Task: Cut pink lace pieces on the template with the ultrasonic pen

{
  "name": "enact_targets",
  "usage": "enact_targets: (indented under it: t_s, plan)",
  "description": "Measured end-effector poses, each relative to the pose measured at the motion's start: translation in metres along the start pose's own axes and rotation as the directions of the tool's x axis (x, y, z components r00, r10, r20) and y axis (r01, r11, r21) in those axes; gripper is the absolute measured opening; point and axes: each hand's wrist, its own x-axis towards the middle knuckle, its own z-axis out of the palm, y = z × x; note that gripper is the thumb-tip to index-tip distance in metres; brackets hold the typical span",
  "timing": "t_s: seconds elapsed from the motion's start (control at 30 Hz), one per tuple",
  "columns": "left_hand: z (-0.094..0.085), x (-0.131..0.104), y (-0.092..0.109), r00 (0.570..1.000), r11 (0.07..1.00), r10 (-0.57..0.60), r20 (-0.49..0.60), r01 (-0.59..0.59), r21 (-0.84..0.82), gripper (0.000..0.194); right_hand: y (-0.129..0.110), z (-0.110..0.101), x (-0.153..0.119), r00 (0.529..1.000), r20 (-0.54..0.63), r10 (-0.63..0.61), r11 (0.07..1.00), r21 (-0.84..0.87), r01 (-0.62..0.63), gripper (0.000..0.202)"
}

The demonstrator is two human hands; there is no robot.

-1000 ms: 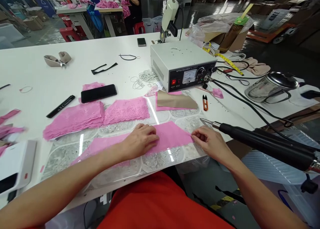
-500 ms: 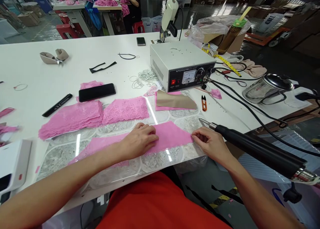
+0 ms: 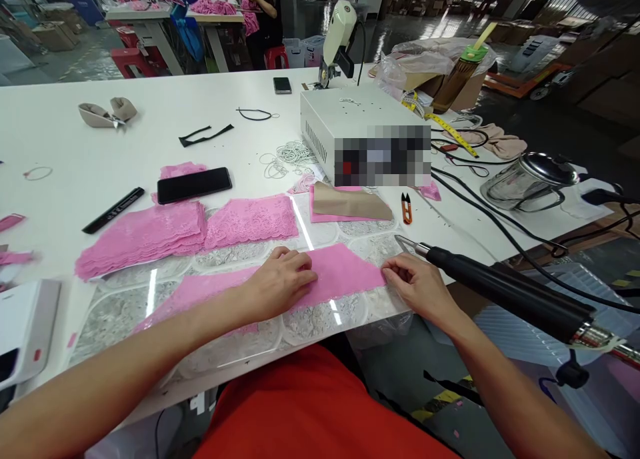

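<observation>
On the patterned mat at the table's front edge lies a flat piece of pink fabric. My left hand rests palm down on its middle, fingers slightly bent and pressing it; that forearm covers part of the fabric. With thumb and forefinger, my right hand pinches the fabric's right-hand corner. Just behind this hand is a black pen-shaped tool with a pointed metal tip, angled off to the right; whether the hand touches it I cannot tell.
Stacked pink lace pieces, a phone and a tan piece lie behind the fabric. Orange thread snips are near a metal box with cables. A glass jug stands at right. Another person sits far back.
Both hands and the fabric stay nearly in place. The view has shifted slightly, and the black tool appears a little further left. The box's front panel is now blurred.
</observation>
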Motion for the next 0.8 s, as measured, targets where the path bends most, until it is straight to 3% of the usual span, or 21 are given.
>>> enact_targets:
  t_s: [0.8]
  plan:
    - [0.0023, -0.0007, 0.0013, 1.0, 1.0, -0.001, -0.022, 0.001, 0.009, 0.03, -0.0036, -0.0003, -0.0009, 1.0, 0.008, -0.004, 1.0, -0.022, 0.004, 0.017]
